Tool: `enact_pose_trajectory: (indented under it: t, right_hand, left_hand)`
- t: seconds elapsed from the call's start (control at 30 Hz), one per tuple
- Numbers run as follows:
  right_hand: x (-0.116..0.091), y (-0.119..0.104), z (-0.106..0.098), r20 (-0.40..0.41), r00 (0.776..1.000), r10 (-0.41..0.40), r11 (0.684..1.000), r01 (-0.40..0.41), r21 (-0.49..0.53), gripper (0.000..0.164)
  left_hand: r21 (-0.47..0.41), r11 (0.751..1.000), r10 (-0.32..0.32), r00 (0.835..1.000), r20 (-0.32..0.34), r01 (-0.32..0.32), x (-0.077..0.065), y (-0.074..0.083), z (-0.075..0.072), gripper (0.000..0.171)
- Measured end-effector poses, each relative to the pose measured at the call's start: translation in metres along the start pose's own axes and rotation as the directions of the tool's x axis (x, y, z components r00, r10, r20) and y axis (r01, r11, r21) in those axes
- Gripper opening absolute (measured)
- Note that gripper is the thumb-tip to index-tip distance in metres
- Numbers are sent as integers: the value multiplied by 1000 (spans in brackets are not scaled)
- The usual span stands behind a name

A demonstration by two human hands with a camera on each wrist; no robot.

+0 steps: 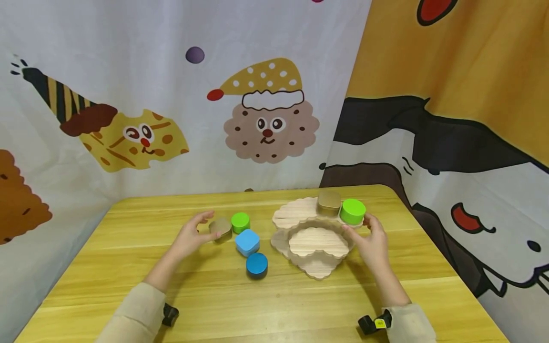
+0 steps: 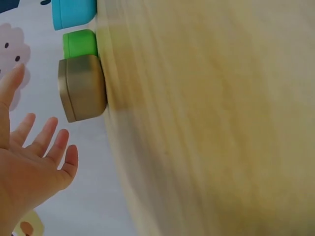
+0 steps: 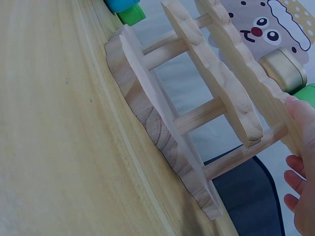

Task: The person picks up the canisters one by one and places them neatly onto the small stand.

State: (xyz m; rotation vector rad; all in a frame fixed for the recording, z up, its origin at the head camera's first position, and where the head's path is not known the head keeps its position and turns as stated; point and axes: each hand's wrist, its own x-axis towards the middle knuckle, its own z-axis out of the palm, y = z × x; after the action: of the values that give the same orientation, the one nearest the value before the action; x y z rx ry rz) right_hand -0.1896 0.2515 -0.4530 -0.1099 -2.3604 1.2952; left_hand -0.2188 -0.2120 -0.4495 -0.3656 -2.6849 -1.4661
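My left hand is beside a gold tin, fingers spread and thumb overlapping it in the head view. In the left wrist view a gap separates the fingers from the gold tin. Next to that tin stand a small green tin, a light blue tin and a dark blue round tin. My right hand grips the right end of the top tier of a scalloped wooden stand. That tier bears a second gold tin and a larger green tin, close to the fingers.
The stand's middle tier and lower tier are joined by round wooden posts. Everything stands on a wood-grain table. A cartoon-printed curtain hangs behind the table.
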Motion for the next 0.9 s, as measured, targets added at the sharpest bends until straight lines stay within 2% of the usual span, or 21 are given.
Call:
enact_pose_trajectory:
  t: [0.33, 0.53, 0.9]
  right_hand:
    - [0, 1, 0, 5, 1000, 11, 1000, -11, 0, 72]
    - [1, 1, 0, 4, 1000, 15, 1000, -15, 4, 73]
    - [0, 1, 1, -2, 1000, 9, 1000, -9, 10, 71]
  left_hand:
    - [0, 996, -85, 993, 82, 86, 2, -16, 0, 75]
    - [11, 998, -63, 993, 100, 62, 4, -24, 3, 73]
    - [28, 996, -91, 989, 113, 88, 6, -28, 7, 72]
